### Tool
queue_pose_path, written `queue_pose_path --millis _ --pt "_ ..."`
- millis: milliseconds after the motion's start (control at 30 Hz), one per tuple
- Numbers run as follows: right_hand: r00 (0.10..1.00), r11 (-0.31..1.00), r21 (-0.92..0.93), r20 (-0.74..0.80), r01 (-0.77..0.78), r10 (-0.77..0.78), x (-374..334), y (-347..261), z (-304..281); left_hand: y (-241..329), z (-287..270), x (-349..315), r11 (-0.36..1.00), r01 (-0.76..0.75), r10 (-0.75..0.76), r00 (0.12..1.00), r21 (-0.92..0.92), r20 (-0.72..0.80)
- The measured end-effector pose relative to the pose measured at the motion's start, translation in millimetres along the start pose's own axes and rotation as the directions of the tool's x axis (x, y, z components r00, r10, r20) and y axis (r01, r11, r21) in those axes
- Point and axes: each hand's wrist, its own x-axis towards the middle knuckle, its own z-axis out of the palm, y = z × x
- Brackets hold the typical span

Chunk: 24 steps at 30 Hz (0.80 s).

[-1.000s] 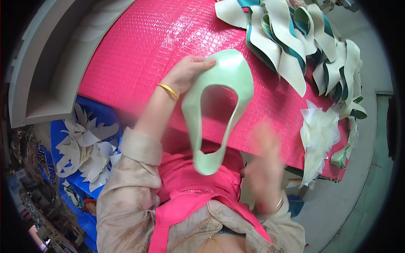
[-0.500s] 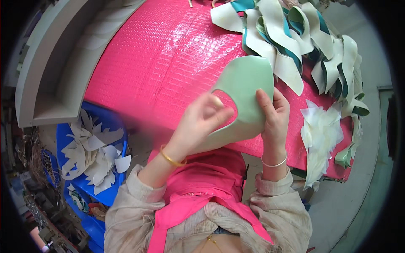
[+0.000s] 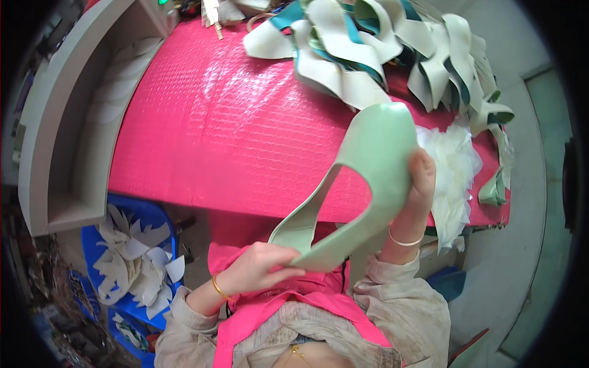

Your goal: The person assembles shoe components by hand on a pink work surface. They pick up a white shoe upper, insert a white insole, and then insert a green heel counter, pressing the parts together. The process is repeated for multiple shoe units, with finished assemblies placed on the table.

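A mint-green shoe upper [image 3: 383, 138] with a rounded toe and a wide foot opening is held up over the table's near edge. Its toe points away from me and the back strap comes down toward my apron. My left hand [image 3: 265, 267] grips the strap's near end, the thumb on top and the fingers folded around the edge. On the toe part's right side, my right hand [image 3: 423, 175] is closed on the upper, some of its fingers hidden behind the material.
White and teal shoe uppers [image 3: 334, 37] are heaped at the back right of the pink-covered table [image 3: 239, 147]. Thin translucent white pieces [image 3: 451, 178] lie at the right edge. Left stand a grey shelf [image 3: 40, 141] and a blue chair-like holder [image 3: 95, 251] bearing white cut pieces.
My left hand has gone from beside the foot opening down to the strap's end and closed on it. The upper now tilts with its opening facing left. The whole view has shifted.
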Motion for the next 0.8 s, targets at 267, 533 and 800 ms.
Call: queue_pose_path --millis 267,533,800 --pt "0.878 0.458 -0.819 0.112 0.346 -0.465 -64.4 -67.5 -106.6 49.4 50.2 161.5 0.848 -0.428 0.493 0.853 0.313 -0.170" --pt "0.658 -0.199 -0.829 -0.243 -0.522 -0.713 112.4 -188.9 -532.7 20.1 53.1 162.9 0.862 -0.178 0.216 0.976 0.475 -0.026" --pt "0.763 -0.355 -0.679 -0.613 -0.642 -0.205 126.3 -147.2 -535.5 -1.5 55.7 169.6 0.806 -0.110 0.117 0.993 0.581 0.026"
